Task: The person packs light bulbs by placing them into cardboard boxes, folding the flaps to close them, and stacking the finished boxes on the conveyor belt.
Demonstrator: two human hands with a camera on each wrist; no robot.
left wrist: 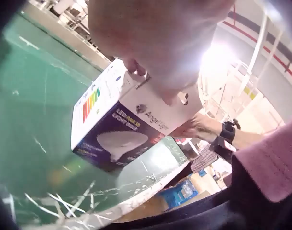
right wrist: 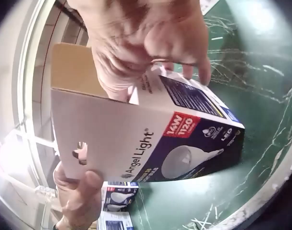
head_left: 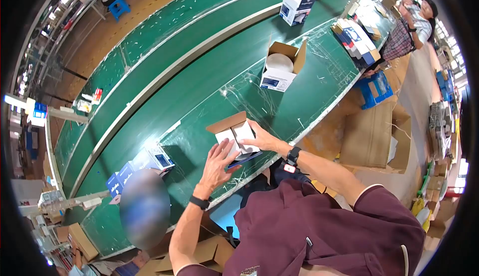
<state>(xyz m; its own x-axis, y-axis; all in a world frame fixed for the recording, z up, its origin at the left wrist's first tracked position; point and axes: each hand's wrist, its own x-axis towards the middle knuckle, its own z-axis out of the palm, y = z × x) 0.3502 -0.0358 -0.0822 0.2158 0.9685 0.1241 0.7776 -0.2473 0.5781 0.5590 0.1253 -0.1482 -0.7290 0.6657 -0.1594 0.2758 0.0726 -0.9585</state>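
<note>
A printed light bulb box (right wrist: 184, 158), white and dark blue with a brown inside, stands at the bench edge in front of the person with its top flaps up. My left hand (head_left: 218, 166) is at its near left corner; in the right wrist view its thumb (right wrist: 91, 181) presses the front panel, and a fingertip shows through the hanging hole. My right hand (head_left: 263, 138) grips the opposite side wall, thumb at the opening and fingers outside. The left wrist view shows the bulb picture on the box (left wrist: 122, 139). The inside of the box is mostly hidden by the hands and flaps.
Further along the green bench (head_left: 199, 116) stand an open box with a round white bulb (head_left: 279, 63) and another open box (head_left: 298, 10). Closed boxes (head_left: 149, 160) sit on the left. Flattened cartons (head_left: 355, 36) lie at right, near another person; a large carton (head_left: 369, 136) is below.
</note>
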